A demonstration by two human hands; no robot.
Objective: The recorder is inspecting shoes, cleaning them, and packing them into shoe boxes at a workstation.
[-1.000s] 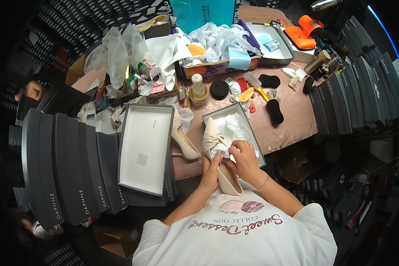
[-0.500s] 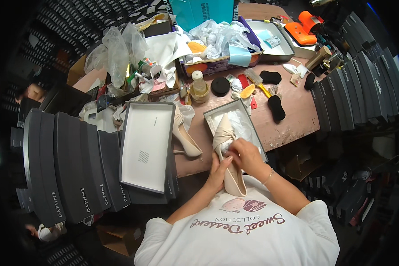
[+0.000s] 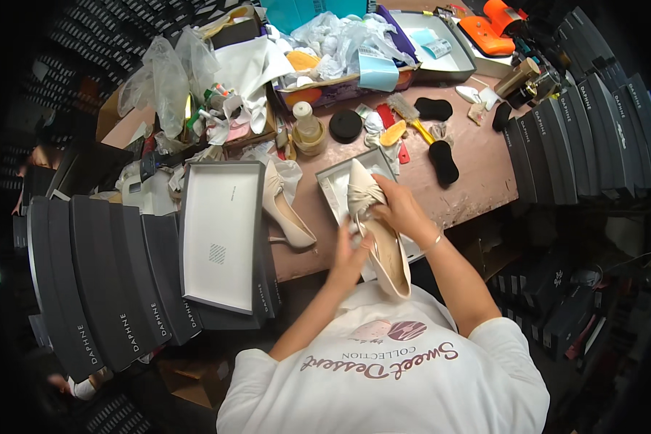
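A cream high-heeled pump (image 3: 389, 259) with a pointed toe and a knotted front is held up before me, its toe pointing away and its heel end near my shirt. My right hand (image 3: 403, 210) grips its right side by the knot. On the other side my left hand (image 3: 350, 254) is closed at the edge of the pump's opening; a small whitish bit shows at its fingertips, too unclear to name. Under the toe lies an open grey shoebox (image 3: 327, 173) with white paper inside. The matching pump (image 3: 291, 217) rests on the table to the left.
A white-lined box lid (image 3: 220, 235) leans at the left by stacked dark shoeboxes (image 3: 105, 282). Farther back are a bottle (image 3: 309, 130), a round black tin (image 3: 346, 126), a yellow-handled brush (image 3: 416, 123) and black sponges (image 3: 443, 163). More shoeboxes (image 3: 557, 148) stand at the right.
My right hand has moved from the shoe's opening to grip beside the knot. White stuffing no longer shows in the opening. The pump has turned slightly, and the view has shifted.
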